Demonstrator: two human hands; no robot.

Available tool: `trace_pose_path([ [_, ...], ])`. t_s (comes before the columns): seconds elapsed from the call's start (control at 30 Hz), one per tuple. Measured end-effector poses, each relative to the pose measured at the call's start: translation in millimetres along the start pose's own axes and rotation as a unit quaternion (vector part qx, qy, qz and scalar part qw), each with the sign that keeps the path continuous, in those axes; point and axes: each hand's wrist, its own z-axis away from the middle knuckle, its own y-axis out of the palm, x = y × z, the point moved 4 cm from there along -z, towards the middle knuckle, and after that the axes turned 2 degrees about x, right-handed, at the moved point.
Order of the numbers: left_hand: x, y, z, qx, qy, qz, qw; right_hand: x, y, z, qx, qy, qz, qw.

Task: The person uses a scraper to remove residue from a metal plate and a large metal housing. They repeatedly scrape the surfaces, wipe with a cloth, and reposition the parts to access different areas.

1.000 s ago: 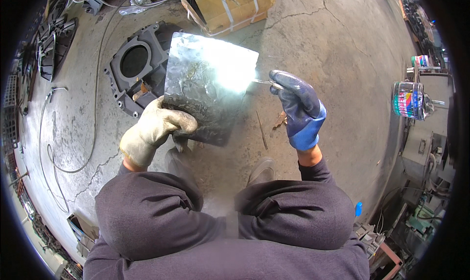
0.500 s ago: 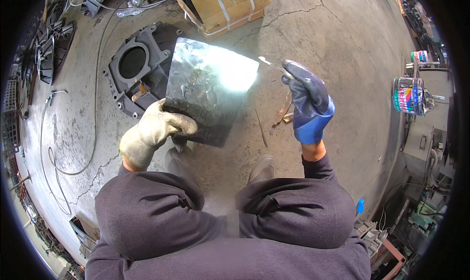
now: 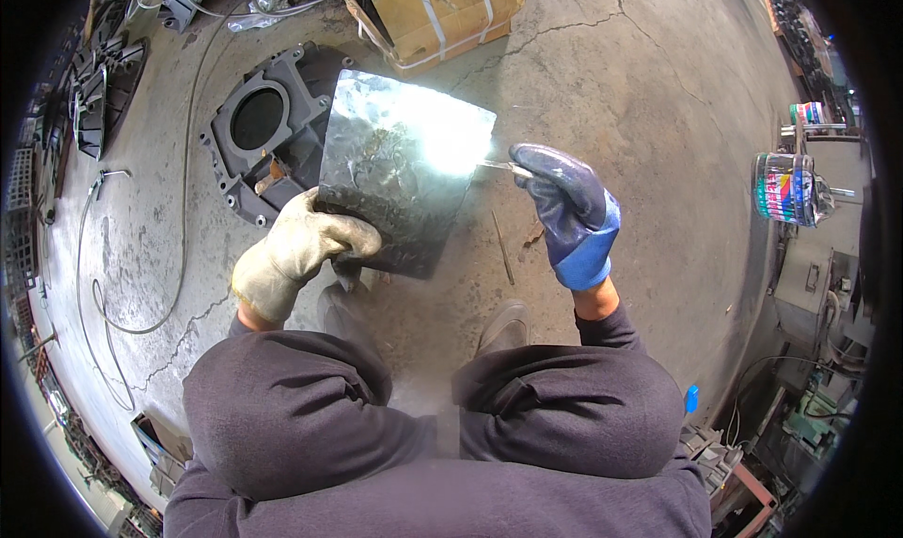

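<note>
My left hand [image 3: 301, 246], in a cream work glove, grips the lower left edge of a dark, glossy flat panel [image 3: 386, 185] held up in front of me. A strong white glare covers the panel's upper right part. My right hand [image 3: 569, 204], in a blue glove with a dark coated palm, pinches a thin pale rod [image 3: 497, 166]. The rod points left, its tip at the panel's right edge; whether it touches cannot be made out. Behind the panel lies a grey cast metal housing [image 3: 218, 129] with a large round opening, partly covered by the panel.
A strapped cardboard box [image 3: 447, 21] stands at the far side. A thin stick [image 3: 502, 246] lies on the cracked concrete floor. A cable [image 3: 183, 256] loops along the left. Paint-splashed cans [image 3: 785, 188] and machinery [image 3: 818, 275] line the right.
My right hand has moved left and slightly down, bringing the rod to the panel's edge. The bright streak at the rod's tip no longer shows. My left hand and the panel barely shifted.
</note>
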Motion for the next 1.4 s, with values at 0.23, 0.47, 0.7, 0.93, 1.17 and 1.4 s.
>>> trace_pose_path([
  [0.23,-4,5,-2,0.008,-0.071,0.065,0.995,-8,-6,-5,-0.075,-0.015,-0.038,0.996],
  [0.47,1,5,-5,0.029,-0.139,0.137,0.980,0,1,-4,0.020,-0.013,0.006,1.000],
  [0.7,-4,9,-4,-0.026,-0.183,0.186,0.965,-10,8,-1,-0.023,0.009,0.014,1.000],
  [0.93,6,10,-3,0.023,-0.214,0.216,0.952,-6,9,-15,-0.052,0.000,-0.074,0.996],
  [1.17,5,9,-9,0.105,-0.042,-0.040,0.993,8,19,-25,0.010,-0.045,0.054,0.997],
  [1.4,-6,13,-7,0.017,-0.242,0.232,0.942,-1,14,-22,-0.041,-0.087,0.163,0.982],
])
